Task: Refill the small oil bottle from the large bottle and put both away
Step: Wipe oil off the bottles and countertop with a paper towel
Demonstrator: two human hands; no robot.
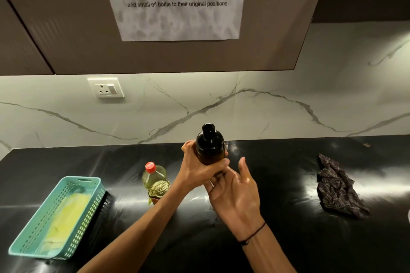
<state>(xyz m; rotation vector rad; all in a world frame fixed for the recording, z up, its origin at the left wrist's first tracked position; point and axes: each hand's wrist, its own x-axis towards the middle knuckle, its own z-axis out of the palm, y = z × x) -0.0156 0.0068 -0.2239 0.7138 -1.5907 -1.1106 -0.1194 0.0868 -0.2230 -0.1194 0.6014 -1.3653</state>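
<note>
Presently: small dark bottle (209, 149), held up at frame centre above black counter (277, 217).
Left hand (200, 167) grasps its body; right hand (235, 190) beneath, fingers loose, gripping nothing. Large oil bottle (156, 182), red cap, stands lower left of centre, beside teal basket (55, 217). Dark cloth (337, 188) at right.

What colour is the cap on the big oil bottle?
Red cap, on the big oil bottle, seen from the head view.
</note>
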